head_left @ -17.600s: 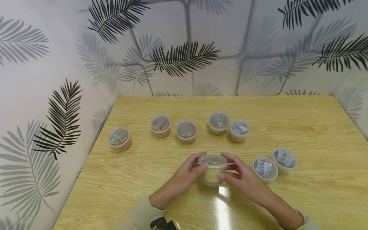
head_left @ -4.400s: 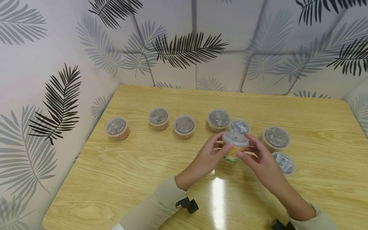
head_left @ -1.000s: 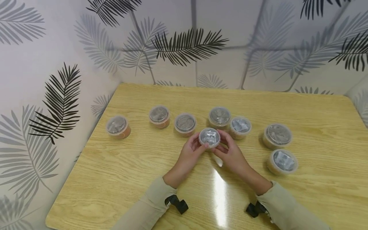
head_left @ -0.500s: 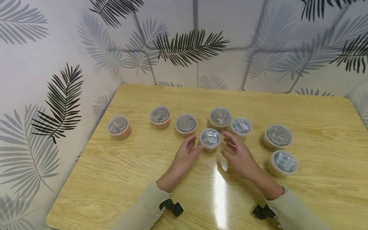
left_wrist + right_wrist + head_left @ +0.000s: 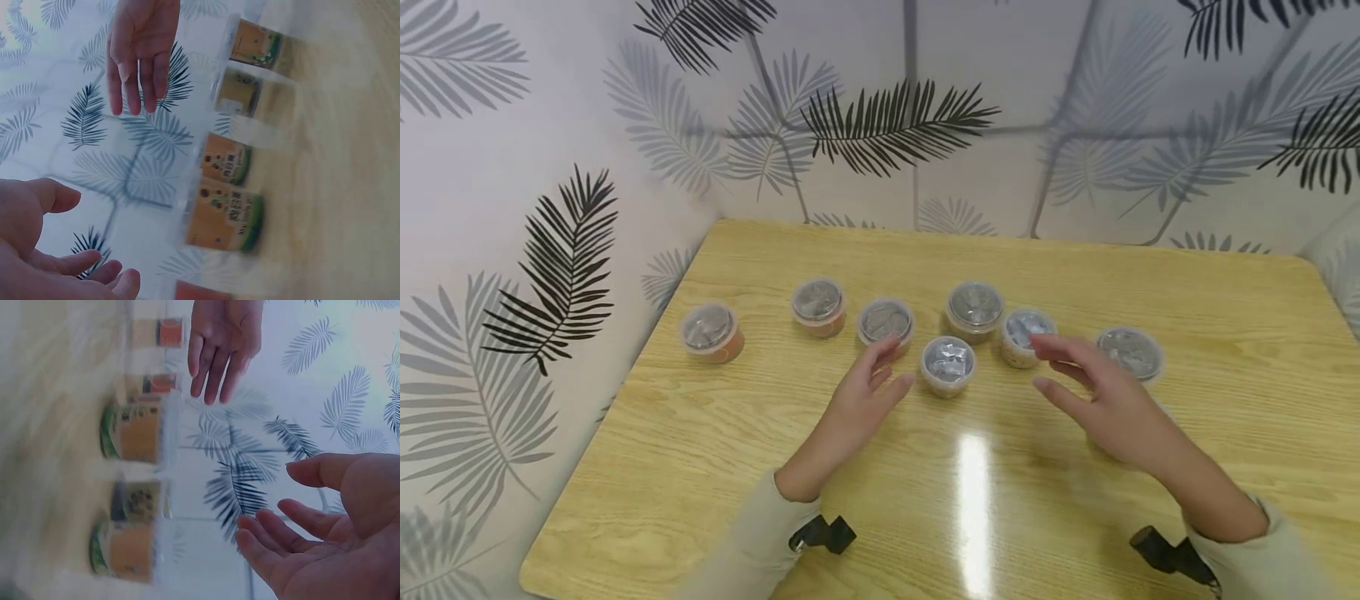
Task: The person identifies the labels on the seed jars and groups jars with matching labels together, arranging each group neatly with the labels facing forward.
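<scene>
A small lidded tub (image 5: 948, 367) with a silvery packet under its clear lid stands mid-table, between my two hands. My left hand (image 5: 861, 400) hovers to its left with fingers apart, overlapping an orange tub (image 5: 886, 321) in the head view. To the right, my right hand (image 5: 1108, 400) is spread in the air, fingertips near another packet-topped tub (image 5: 1027, 337). It covers most of one further tub. Both palms are bare in the wrist views, where printed tubs (image 5: 226, 215) (image 5: 131, 550) with orange and green labels show, blurred.
More lidded tubs stand on the wooden table (image 5: 700, 467): an orange one (image 5: 711, 333) at far left, another (image 5: 818, 308) beside it, a larger one (image 5: 974, 310) behind the middle, and a wide one (image 5: 1129, 352) at right. A leaf-patterned wall covering (image 5: 880, 192) rises behind.
A second ago both hands held the small tub; they have let go and drawn apart, the right one farther. The wide tub, gripped at first, later stands at right.
</scene>
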Action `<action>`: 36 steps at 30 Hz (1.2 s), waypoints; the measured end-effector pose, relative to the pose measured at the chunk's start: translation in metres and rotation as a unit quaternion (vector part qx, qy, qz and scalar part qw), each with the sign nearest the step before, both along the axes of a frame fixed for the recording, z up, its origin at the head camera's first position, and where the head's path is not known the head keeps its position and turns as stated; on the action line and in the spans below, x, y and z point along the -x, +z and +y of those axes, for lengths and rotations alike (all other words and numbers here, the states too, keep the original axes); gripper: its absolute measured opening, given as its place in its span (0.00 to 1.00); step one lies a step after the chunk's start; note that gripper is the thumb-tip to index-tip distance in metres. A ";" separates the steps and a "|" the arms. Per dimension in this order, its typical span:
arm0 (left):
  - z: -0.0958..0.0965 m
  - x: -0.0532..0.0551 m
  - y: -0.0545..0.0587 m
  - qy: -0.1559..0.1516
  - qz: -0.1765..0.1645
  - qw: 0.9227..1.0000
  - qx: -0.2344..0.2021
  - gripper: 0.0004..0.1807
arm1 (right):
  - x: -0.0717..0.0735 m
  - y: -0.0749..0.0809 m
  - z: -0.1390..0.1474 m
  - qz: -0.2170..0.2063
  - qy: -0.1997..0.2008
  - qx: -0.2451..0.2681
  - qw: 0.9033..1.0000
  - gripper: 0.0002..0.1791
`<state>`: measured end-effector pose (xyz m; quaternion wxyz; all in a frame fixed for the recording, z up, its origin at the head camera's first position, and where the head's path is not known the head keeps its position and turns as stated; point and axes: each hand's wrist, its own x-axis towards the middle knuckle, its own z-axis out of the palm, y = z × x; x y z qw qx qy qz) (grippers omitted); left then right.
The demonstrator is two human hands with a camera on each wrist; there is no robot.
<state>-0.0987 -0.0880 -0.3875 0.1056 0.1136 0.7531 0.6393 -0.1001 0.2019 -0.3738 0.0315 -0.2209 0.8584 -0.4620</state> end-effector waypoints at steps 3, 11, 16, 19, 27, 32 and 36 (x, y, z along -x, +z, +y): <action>-0.001 0.012 0.000 -0.004 0.022 1.000 0.000 0.31 | 0.009 0.014 0.009 0.004 -0.001 -0.032 0.999 0.27; 0.006 0.044 0.005 -0.024 0.073 0.996 0.056 0.32 | 0.040 0.037 0.023 -0.005 0.029 -0.105 0.994 0.30; 0.017 0.063 0.014 -0.034 0.090 0.989 0.117 0.33 | 0.061 0.040 0.015 -0.006 0.059 -0.158 0.986 0.32; 0.028 0.076 0.015 -0.042 0.085 0.984 0.151 0.34 | 0.074 0.036 0.006 -0.004 0.066 -0.188 0.980 0.34; 0.056 0.103 -0.002 -0.061 0.067 0.974 0.209 0.34 | 0.100 0.014 -0.023 -0.011 0.068 -0.252 0.965 0.38; 0.069 0.113 -0.017 -0.055 0.086 0.960 0.261 0.33 | 0.109 -0.001 -0.038 -0.003 0.052 -0.301 0.952 0.41; 0.076 0.114 -0.023 -0.063 0.098 0.949 0.293 0.33 | 0.111 -0.010 -0.046 -0.010 0.024 -0.338 0.941 0.42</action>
